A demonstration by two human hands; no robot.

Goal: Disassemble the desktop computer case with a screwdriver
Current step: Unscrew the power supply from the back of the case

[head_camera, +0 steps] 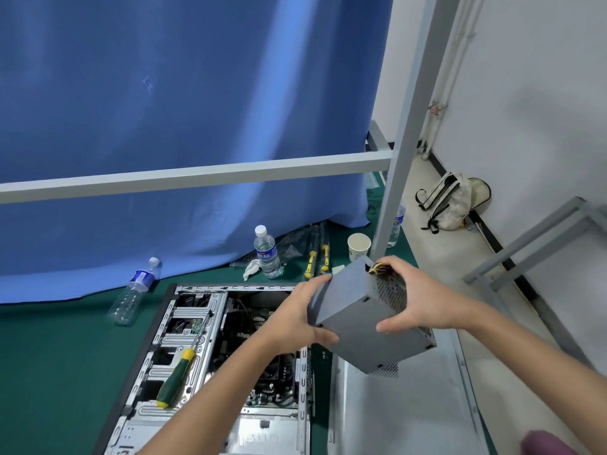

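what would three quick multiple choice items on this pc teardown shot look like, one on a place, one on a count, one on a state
1. Where does the green and yellow screwdriver lie?
A. on the drive cage of the open computer case
B. in the paper cup
C. on the floor by the backpack

2. How many plastic water bottles lie tipped over on the green mat?
A. none
B. one
C. three

3. What is the state of the grey power supply?
A. screwed inside the case
B. lying flat on the mat
C. held in the air by both hands

Answers: 1 A, its handle and shaft rest across the metal bays. 2 B, only the empty bottle by the curtain is tipped. 3 C, the left hand and right hand grip its ends above the case.
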